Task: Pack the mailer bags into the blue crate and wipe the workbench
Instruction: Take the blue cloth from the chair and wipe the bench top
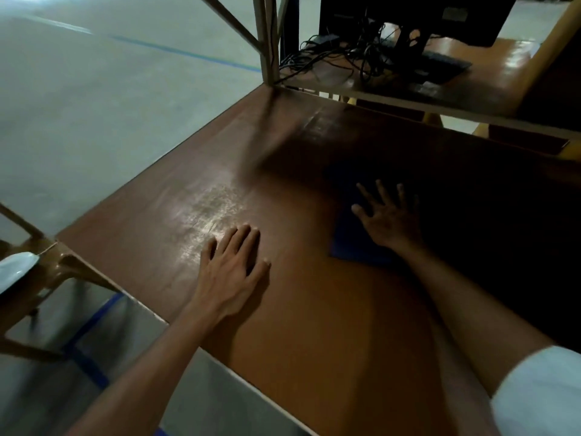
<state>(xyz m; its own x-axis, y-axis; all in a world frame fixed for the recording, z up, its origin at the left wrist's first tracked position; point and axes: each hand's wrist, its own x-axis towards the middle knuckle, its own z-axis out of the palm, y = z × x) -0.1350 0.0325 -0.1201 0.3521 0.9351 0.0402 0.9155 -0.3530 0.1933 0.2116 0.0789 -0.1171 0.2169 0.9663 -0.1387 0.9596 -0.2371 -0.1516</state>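
We look down on a brown table point(314, 325). Our right hand point(388, 218) lies open, fingers spread and straight, pressing flat on a dark blue cloth point(349, 243) in the shaded right half of the table. Our left hand point(234, 269) is also open, palm down on bare wood near the left edge, holding nothing. No bags and no crate are in view, so we judge the wiping to be the step in hand.

What could go wrong: the cloth sits in deep shadow, so we could miss patches there and not notice. With only a flat palm on it, the cloth may bunch or slip out from under the fingers on a quick stroke. A long push away from us could knock the knuckles on the low shelf point(408, 99) that crosses above the far side of the table, or disturb the cables point(339, 55) on it. A sweep far to the left could carry the cloth off the edge onto the floor point(94, 105).

Room to move: the lit wood to the left and toward us is wide and bare. A post point(268, 42) stands at the far left corner. A chair point(47, 272) stands just beside the near left corner, below table level.
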